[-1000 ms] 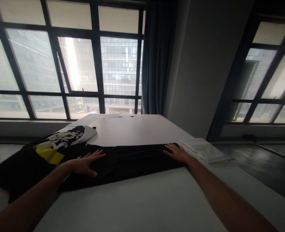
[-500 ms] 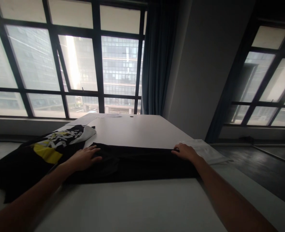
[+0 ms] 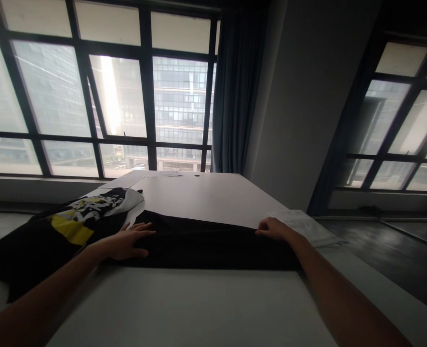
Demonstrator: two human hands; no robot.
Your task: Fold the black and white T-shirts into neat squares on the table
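The left hand [image 3: 125, 243] lay on the black cloth [image 3: 206, 245], fingers spread wide. The right hand [image 3: 274, 229] had curled fingers touching its far edge; I couldn't tell if they pinched.

A white, flat worktop [image 3: 199, 308] carries a long strip of black cloth [image 3: 209, 246] crosswise; a black fabric garment with yellow-and-white print [image 3: 60, 238] lies at left, white paper sheets [image 3: 125, 180] at far left, a pale plastic packet [image 3: 313, 230] at right.
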